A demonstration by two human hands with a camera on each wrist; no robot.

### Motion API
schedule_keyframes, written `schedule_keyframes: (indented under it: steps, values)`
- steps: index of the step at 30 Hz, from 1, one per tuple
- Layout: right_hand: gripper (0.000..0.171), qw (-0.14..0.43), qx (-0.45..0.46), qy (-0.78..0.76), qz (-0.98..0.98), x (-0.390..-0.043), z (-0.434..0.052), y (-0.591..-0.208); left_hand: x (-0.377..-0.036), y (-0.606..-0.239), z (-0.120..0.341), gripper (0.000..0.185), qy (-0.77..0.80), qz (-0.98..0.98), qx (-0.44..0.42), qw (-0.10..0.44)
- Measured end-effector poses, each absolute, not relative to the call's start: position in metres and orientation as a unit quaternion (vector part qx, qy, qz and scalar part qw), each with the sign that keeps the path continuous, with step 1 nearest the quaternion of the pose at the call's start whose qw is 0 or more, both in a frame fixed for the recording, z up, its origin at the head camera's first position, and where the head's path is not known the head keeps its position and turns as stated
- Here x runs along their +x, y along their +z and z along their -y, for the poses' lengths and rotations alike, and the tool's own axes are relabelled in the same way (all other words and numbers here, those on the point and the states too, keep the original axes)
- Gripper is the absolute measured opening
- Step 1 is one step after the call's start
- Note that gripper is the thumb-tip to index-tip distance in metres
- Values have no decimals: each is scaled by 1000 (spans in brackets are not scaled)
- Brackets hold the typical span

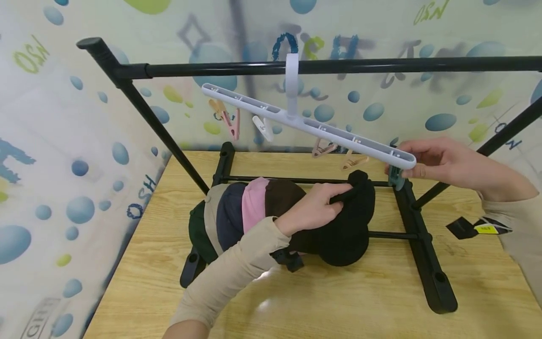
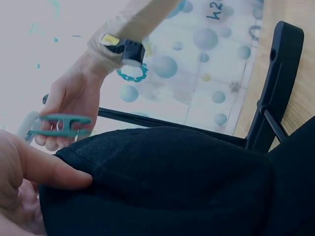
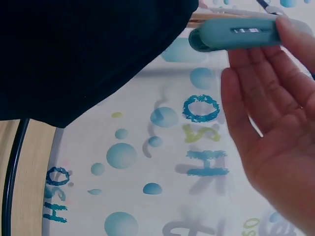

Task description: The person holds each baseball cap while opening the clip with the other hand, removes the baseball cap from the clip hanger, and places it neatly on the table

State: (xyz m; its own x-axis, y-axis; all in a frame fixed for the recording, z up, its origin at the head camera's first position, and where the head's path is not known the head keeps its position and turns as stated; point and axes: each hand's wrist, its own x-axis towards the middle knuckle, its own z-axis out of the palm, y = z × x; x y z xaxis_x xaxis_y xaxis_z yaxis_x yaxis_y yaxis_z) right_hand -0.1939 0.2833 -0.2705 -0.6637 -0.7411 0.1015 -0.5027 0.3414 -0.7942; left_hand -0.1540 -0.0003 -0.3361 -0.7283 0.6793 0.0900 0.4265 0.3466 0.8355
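Note:
My left hand (image 1: 315, 207) grips a black cap (image 1: 345, 240) by its edge, the thumb lying on the cloth in the left wrist view. This cap is at the right end of a row of caps: a brown cap (image 1: 281, 195), a pink cap (image 1: 254, 202), a navy cap (image 1: 230, 212), a beige cap (image 1: 211, 216) and a dark green cap (image 1: 198, 230). At the right end of the white hanger (image 1: 351, 139), my right hand (image 1: 444, 162) pinches a green clothes clip (image 3: 241, 33), thumb and fingers on opposite sides. The clip hangs beside the black cap.
A black rack rail (image 1: 211, 69) carries the hanger, which tilts down to the right. Pink clips (image 1: 234, 126), a white clip (image 1: 263, 128) and tan clips (image 1: 354, 161) hang from it. The rack's foot (image 1: 432, 273) stands on the wooden table (image 1: 338, 301), before a patterned backdrop (image 1: 76, 141).

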Motion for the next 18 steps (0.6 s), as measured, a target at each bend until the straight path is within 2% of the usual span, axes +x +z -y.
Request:
schedule_keyframes:
  steps: [10, 18]
  values:
    - [40, 126, -362, -416, -824, -178, -279, -280, -151, -334, 12, 42, 473, -809, 328, 120]
    - [49, 65, -352, -410, -839, -168, -284, -282, -151, -335, 17, 43, 480, -816, 297, 125]
